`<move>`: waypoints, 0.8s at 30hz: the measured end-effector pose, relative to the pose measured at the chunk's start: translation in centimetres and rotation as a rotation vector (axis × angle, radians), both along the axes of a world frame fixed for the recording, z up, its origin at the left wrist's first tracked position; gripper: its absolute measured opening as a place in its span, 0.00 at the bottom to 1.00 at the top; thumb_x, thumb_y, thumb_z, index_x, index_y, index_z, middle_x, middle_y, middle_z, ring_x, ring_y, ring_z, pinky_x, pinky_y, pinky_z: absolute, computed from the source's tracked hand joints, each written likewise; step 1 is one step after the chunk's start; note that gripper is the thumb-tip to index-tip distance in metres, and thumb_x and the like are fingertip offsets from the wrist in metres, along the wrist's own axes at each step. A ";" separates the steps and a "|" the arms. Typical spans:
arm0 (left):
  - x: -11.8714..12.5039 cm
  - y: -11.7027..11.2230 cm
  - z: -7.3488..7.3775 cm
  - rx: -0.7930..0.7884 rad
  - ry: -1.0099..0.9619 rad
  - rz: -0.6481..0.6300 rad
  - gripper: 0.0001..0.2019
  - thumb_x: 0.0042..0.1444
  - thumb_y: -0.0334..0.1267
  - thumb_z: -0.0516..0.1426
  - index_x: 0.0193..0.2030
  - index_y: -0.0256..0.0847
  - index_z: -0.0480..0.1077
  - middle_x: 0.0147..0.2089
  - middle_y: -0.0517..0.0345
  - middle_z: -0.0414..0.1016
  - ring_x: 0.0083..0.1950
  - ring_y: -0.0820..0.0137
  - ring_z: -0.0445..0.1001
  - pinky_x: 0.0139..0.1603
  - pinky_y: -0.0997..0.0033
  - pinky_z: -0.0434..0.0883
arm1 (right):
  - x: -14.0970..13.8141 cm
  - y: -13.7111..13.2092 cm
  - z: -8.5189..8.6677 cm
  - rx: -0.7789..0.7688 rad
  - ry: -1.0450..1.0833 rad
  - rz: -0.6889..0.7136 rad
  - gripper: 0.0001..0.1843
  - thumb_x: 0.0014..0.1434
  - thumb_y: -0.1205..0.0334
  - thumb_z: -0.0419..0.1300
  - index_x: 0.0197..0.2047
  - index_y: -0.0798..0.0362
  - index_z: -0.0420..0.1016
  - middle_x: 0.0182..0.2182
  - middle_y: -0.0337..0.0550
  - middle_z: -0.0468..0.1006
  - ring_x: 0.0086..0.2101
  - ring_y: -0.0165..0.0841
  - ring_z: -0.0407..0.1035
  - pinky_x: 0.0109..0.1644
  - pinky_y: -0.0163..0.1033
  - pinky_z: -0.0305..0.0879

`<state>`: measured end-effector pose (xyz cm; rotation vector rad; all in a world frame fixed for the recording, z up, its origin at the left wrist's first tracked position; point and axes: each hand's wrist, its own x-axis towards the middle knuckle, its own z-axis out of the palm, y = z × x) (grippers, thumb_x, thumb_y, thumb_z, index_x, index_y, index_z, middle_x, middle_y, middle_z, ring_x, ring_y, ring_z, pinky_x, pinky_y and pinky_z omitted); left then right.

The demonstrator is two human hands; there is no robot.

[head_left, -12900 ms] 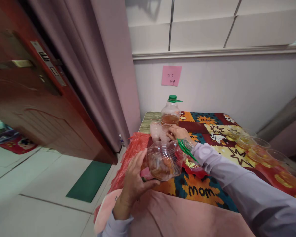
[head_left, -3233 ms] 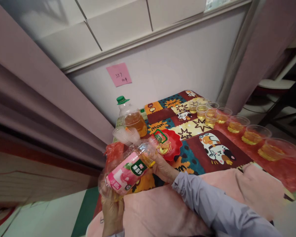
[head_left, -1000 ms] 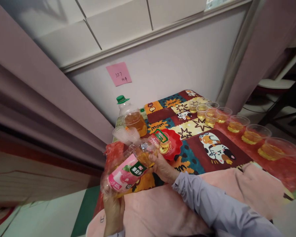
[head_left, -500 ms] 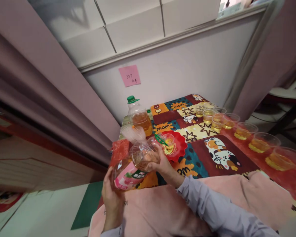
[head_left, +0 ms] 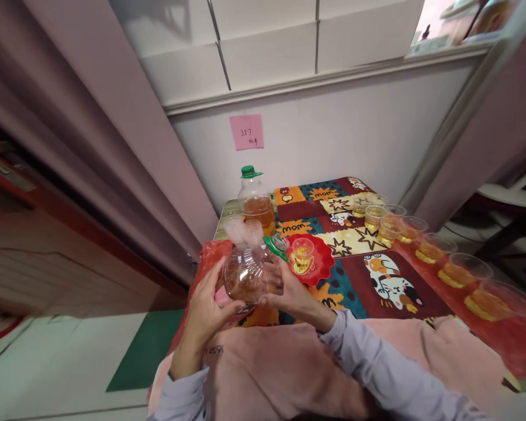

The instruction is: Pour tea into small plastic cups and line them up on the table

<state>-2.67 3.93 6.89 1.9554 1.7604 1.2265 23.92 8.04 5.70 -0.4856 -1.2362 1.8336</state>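
Note:
I hold a large clear plastic bottle (head_left: 251, 273) of amber drink with both hands, nearly upright, its open neck and green ring pointing up and right. My left hand (head_left: 207, 304) grips its lower left side. My right hand (head_left: 289, 295) wraps its right side. Just beyond the neck a small clear cup (head_left: 303, 251) with some amber drink stands on a red plate (head_left: 322, 264). A second bottle with a green cap (head_left: 255, 202) stands farther back, with a stack of empty cups (head_left: 244, 231) in front of it.
A row of several filled clear cups (head_left: 425, 245) runs along the right side of the patterned tablecloth (head_left: 377, 280). A red plastic bag (head_left: 209, 257) lies at the table's left edge. A pink cloth (head_left: 280, 362) covers the near edge. A curtain and door are on the left.
The bottle has swung from tilted over the cup back to nearly upright. The cup on the red plate now holds drink. My view has shifted left.

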 end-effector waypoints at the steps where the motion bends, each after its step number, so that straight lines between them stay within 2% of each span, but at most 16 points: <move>1: 0.0 0.0 -0.1 0.003 0.010 0.007 0.63 0.43 0.83 0.73 0.79 0.45 0.75 0.78 0.35 0.80 0.78 0.31 0.78 0.80 0.34 0.71 | 0.6 0.2 -0.3 -0.002 -0.022 -0.029 0.64 0.51 0.43 0.90 0.81 0.39 0.62 0.79 0.61 0.71 0.71 0.58 0.77 0.70 0.67 0.81; 3: 0.1 -0.1 -0.3 0.004 0.038 0.019 0.63 0.43 0.84 0.72 0.79 0.46 0.76 0.78 0.35 0.80 0.78 0.30 0.77 0.79 0.33 0.71 | 2.3 0.9 -0.7 0.008 -0.079 -0.157 0.63 0.51 0.42 0.89 0.81 0.39 0.64 0.81 0.61 0.68 0.72 0.59 0.76 0.68 0.67 0.83; 5: 0.3 0.0 -0.4 -0.001 0.075 0.009 0.63 0.43 0.83 0.72 0.80 0.46 0.75 0.78 0.36 0.79 0.78 0.30 0.77 0.79 0.33 0.72 | 4.5 2.3 -0.9 0.068 -0.180 -0.334 0.51 0.57 0.39 0.85 0.76 0.42 0.72 0.77 0.60 0.74 0.70 0.58 0.78 0.70 0.67 0.81; 7: 0.6 0.0 -0.4 -0.005 0.106 -0.009 0.62 0.45 0.82 0.73 0.80 0.47 0.75 0.79 0.37 0.79 0.78 0.32 0.77 0.79 0.34 0.72 | 7.1 4.1 -1.0 0.189 -0.341 -0.504 0.37 0.62 0.38 0.81 0.67 0.45 0.81 0.68 0.57 0.84 0.65 0.56 0.81 0.72 0.67 0.79; 9: 0.7 0.1 -0.4 -0.004 0.126 -0.015 0.61 0.46 0.82 0.73 0.81 0.47 0.75 0.80 0.38 0.78 0.78 0.33 0.78 0.79 0.37 0.72 | 9.6 6.1 -1.0 0.334 -0.519 -0.656 0.32 0.63 0.37 0.79 0.62 0.46 0.84 0.62 0.57 0.88 0.61 0.55 0.84 0.71 0.68 0.79; 11: 0.7 0.1 -0.5 0.001 0.140 -0.015 0.61 0.47 0.82 0.72 0.81 0.46 0.74 0.80 0.38 0.79 0.78 0.34 0.78 0.79 0.38 0.73 | 11.5 7.9 -1.2 0.453 -0.654 -0.723 0.31 0.65 0.37 0.76 0.62 0.48 0.85 0.60 0.58 0.90 0.59 0.56 0.85 0.69 0.68 0.80; 14: 0.4 0.2 -0.6 0.014 0.145 -0.010 0.64 0.45 0.84 0.71 0.81 0.45 0.74 0.78 0.36 0.80 0.76 0.34 0.80 0.78 0.36 0.73 | 12.7 9.5 -1.5 0.607 -0.884 -0.703 0.31 0.65 0.40 0.76 0.64 0.51 0.85 0.59 0.61 0.90 0.58 0.58 0.85 0.67 0.67 0.81; 17: 0.2 0.1 -0.6 0.020 0.136 -0.004 0.65 0.45 0.87 0.69 0.81 0.43 0.74 0.78 0.35 0.80 0.76 0.33 0.80 0.77 0.35 0.74 | 12.0 10.0 -1.2 0.701 -1.185 -0.588 0.35 0.67 0.44 0.76 0.70 0.54 0.82 0.64 0.64 0.87 0.64 0.58 0.83 0.71 0.63 0.78; 20: 0.1 0.1 -0.6 0.025 0.149 0.026 0.64 0.47 0.89 0.66 0.80 0.43 0.75 0.78 0.35 0.80 0.76 0.34 0.80 0.77 0.36 0.75 | 10.3 10.0 -0.2 0.703 -1.422 -0.471 0.40 0.71 0.42 0.74 0.77 0.56 0.76 0.72 0.67 0.81 0.70 0.57 0.78 0.75 0.59 0.73; 24: -0.5 0.2 -0.7 0.035 0.183 0.049 0.62 0.50 0.89 0.63 0.80 0.45 0.74 0.78 0.37 0.80 0.76 0.35 0.81 0.75 0.40 0.78 | 8.3 10.4 1.4 0.663 -1.539 -0.426 0.45 0.68 0.36 0.77 0.76 0.56 0.77 0.70 0.66 0.83 0.67 0.58 0.81 0.72 0.54 0.74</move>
